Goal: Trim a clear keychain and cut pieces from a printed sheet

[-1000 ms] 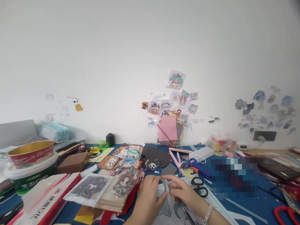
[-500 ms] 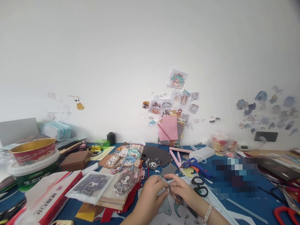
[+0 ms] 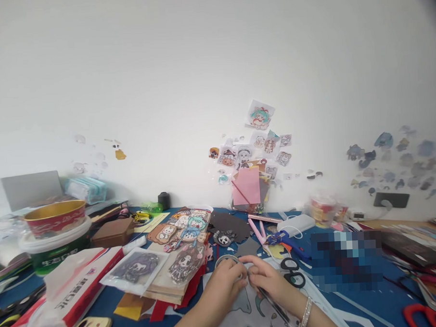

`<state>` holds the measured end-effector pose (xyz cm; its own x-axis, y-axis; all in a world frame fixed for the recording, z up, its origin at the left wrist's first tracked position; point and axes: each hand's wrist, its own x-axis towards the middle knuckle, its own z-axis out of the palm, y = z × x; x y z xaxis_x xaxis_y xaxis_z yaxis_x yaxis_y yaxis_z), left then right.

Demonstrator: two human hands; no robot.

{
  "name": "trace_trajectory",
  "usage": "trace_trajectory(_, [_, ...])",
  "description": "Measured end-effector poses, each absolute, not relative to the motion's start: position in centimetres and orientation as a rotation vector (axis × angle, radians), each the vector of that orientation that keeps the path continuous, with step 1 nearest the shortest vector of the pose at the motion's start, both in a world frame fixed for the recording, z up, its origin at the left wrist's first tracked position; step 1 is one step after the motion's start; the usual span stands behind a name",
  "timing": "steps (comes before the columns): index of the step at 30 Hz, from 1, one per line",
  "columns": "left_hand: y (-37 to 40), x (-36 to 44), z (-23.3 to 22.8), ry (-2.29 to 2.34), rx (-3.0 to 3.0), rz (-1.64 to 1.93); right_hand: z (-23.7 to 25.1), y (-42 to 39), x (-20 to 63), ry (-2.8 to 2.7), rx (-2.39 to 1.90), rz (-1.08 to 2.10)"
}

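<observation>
My left hand is closed in a pinch near the front middle of the table; what its fingertips hold, if anything, is too small to make out. Behind its knuckles shows the curved rim of a clear round thing. Close beside it, my right hand has its fingers curled round a slim dark tool, perhaps tweezers, that slants down toward the wrist. Its fingertips almost meet those of the left hand. Under both lies a pale sheet printed with green and grey shapes. Black-handled scissors rest right of my right hand.
Left of my hands is a stack of boards and felt with cartoon figures on it. A red and white box and tubs stand farther left. Blue-handled pliers lie behind; red-handled scissors lie front right.
The whole view has shifted slightly, so things appear a little farther right. My hands remain close together in nearly the same pose, and more of the clear curved rim shows behind the left one.
</observation>
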<state>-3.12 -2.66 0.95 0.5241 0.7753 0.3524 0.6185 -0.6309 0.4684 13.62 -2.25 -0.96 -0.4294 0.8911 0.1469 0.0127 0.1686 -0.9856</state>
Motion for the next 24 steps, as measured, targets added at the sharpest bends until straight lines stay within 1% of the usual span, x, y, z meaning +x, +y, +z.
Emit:
trace_trajectory(4, [-2.1, -3.0, 0.1, 1.135, 2.397, 0.851, -1.5, -2.3, 13.3, -1.668, -0.879, 1.366])
trace_trajectory(11, [-1.6, -2.8, -0.3, 1.054, 2.289, 0.959, -1.8, -2.3, 13.0, -1.697, -0.926, 1.252])
trace_trajectory(17, [-1.8, -2.6, 0.0, 1.112, 2.257, 0.937, -2.0, -2.0, 12.9, -1.703, -0.911, 1.208])
trace_trajectory(24, [-2.3, -2.9, 0.1, 1.108, 2.299, 0.884, -1.4, -2.0, 13.2, -1.720, -0.961, 1.250])
